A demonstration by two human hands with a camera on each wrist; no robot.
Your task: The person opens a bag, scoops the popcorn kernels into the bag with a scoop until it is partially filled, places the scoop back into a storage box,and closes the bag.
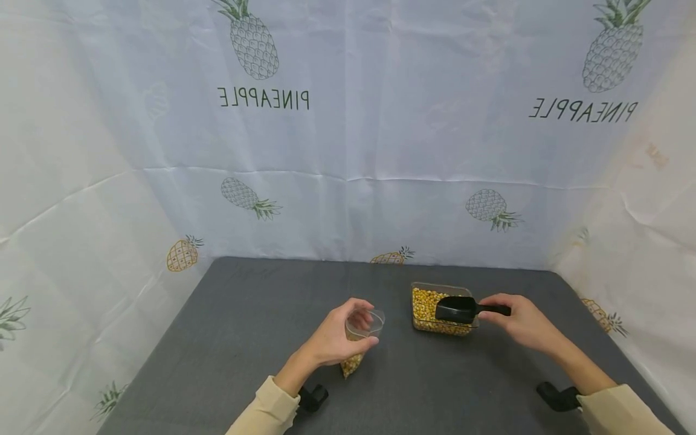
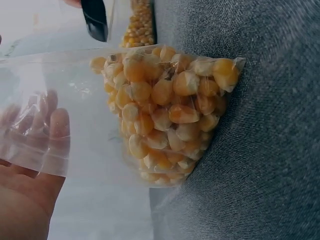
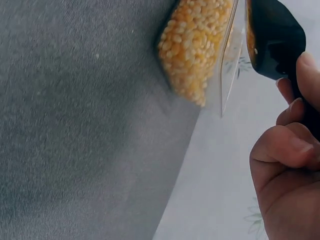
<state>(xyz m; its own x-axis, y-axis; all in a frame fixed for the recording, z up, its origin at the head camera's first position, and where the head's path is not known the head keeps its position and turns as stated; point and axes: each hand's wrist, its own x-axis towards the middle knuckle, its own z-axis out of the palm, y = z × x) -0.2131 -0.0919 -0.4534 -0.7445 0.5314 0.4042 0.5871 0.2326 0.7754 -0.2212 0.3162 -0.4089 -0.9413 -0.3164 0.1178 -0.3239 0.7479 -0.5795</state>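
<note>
Left of the corn tub [image 1: 447, 288], the clear bag [image 2: 95, 120] hung partly filled, its upper side masked by the left hand [image 1: 339, 338], whose fingers curled round its mouth. Over the tub, the black scoop [image 1: 457, 309] hid some kernels [image 1: 426, 302]; its load was hard to make out. Right of the tub, the right hand [image 1: 519, 317] pinched its handle. The frame cut off both sleeves [image 1: 266, 408].

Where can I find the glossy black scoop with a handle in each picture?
Head: the glossy black scoop is right of centre, in the lower half.
Left wrist: top edge, left of centre.
Right wrist: upper right.
Shared landmark: the clear rectangular box of yellow corn kernels.
</note>
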